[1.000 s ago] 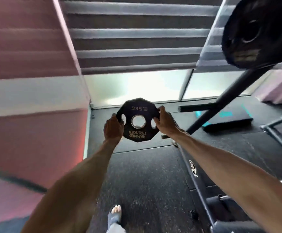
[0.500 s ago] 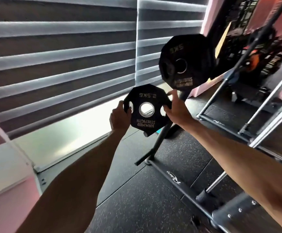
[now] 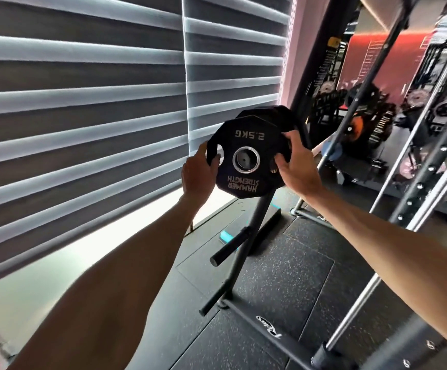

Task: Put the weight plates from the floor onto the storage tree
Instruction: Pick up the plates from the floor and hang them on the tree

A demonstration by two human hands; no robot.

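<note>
Now both hands, left hand (image 3: 198, 170) and right hand (image 3: 297, 166), grip 2.5KG plate (image 3: 246, 158) upside-down

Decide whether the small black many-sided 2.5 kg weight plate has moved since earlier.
Yes. The small plate moved up-right, from below-left of the larger black plate to overlapping it.

Weight plate (image 3: 246, 166): "2.5KG" and "HAMMER STRENGTH", upside down. Script logo on rack base bar (image 3: 269, 335), unreadable.
</note>
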